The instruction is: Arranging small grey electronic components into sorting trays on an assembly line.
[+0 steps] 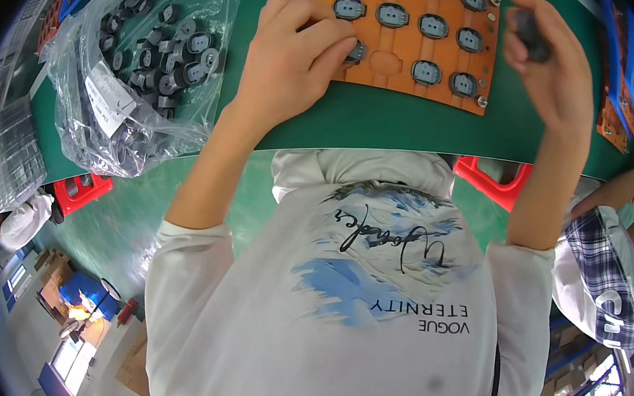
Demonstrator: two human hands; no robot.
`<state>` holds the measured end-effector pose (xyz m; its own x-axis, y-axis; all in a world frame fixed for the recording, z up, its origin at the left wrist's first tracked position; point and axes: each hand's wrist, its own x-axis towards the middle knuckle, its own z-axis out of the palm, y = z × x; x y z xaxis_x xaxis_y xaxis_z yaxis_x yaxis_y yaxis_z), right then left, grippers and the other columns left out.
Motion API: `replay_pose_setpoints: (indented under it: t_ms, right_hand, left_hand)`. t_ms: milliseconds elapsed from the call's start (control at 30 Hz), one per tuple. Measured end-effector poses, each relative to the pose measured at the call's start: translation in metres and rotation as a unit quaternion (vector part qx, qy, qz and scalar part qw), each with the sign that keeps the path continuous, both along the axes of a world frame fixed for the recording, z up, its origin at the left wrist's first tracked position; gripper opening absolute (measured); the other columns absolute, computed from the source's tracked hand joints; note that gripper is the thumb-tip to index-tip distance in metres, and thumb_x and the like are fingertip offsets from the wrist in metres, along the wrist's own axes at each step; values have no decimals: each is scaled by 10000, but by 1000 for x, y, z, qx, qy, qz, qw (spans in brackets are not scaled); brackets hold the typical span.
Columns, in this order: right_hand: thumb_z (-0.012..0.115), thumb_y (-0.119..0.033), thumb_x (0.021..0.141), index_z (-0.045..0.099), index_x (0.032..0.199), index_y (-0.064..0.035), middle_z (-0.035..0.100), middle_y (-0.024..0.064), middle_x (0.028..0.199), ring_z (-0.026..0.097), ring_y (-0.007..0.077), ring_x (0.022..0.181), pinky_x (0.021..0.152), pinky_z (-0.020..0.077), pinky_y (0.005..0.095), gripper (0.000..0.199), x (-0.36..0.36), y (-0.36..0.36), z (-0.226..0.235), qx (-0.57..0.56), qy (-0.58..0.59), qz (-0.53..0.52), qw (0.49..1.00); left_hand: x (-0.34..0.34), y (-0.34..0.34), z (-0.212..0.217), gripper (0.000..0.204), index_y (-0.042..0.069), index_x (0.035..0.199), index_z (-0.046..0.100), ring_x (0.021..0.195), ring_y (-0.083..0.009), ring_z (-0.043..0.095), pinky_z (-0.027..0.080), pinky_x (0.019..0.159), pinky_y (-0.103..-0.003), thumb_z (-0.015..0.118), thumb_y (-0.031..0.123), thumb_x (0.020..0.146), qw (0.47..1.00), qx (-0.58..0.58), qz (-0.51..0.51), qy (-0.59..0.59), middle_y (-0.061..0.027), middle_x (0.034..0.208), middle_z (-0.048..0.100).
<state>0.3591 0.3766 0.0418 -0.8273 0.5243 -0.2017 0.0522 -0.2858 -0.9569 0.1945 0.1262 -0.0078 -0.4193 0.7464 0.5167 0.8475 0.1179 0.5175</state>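
Observation:
An orange tray [408,47] with rows of shaped recesses lies on the green table, and most recesses hold round grey plastic parts [392,15]. At the near left corner of the tray, my left hand [291,60] has thumb and fingertips closed on one such grey part [356,52], seated in or just at its recess. Beside it, one recess shows bare orange. To the right of the tray and raised above the table, my right hand [558,73] grips a dark grey plastic part [533,37] in its curled fingers.
A clear plastic bag [78,119] of loose grey parts [168,66] lies open at left on the green table [417,127]. Blue trays [633,73] stand at right. Red stools [492,187] sit below the table edge. Other people are at both sides, one close on the right.

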Motion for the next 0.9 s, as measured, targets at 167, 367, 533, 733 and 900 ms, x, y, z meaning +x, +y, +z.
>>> replay_pose_setpoints:
  t_ms: [167, 367, 533, 733, 900]
  right_hand:
    - [691, -158, 933, 663, 1229, -29, 626, 24, 984, 519, 88, 693, 635, 455, 275, 324, 41, 40, -39, 493, -147, -119, 849]
    - [737, -130, 899, 740, 1112, -87, 588, 46, 958, 517, 120, 664, 625, 451, 271, 217, 51, 3, -57, 659, -119, -56, 741]
    - [738, -72, 879, 723, 1144, -50, 620, 23, 1034, 460, 77, 642, 587, 399, 243, 266, 63, -3, -30, 532, -114, -6, 839]
    - [770, -100, 836, 721, 1145, -57, 627, 13, 1041, 414, 78, 611, 562, 371, 241, 316, 65, 14, -19, 548, -175, 18, 817]
    - [790, -209, 833, 688, 1190, -87, 640, 60, 1016, 567, 169, 690, 627, 476, 321, 391, 61, 18, -24, 577, -164, 117, 791]
  left_hand:
    - [-7, -6, 18, 262, 92, 1039, 738, 986, -276, 572, 501, 836, -378, 797, 116, 785, 994, -72, -78, -27, -50, 1008, 640]
    - [-6, -9, 21, 321, 61, 1068, 714, 993, -283, 562, 497, 856, -392, 802, 96, 761, 987, -118, -105, 34, -62, 1039, 624]
    - [2, -5, 34, 331, 37, 1093, 699, 979, -299, 584, 522, 806, -392, 785, 54, 774, 981, -152, -100, 64, -83, 1028, 631]
    - [4, -1, 42, 190, 20, 922, 673, 974, -303, 566, 493, 851, -411, 766, 62, 762, 974, -196, -87, 70, -92, 994, 605]
    - [-3, -5, 45, 301, 25, 1041, 687, 952, -301, 558, 492, 839, -402, 778, 47, 755, 968, -200, -133, 68, -91, 998, 592]
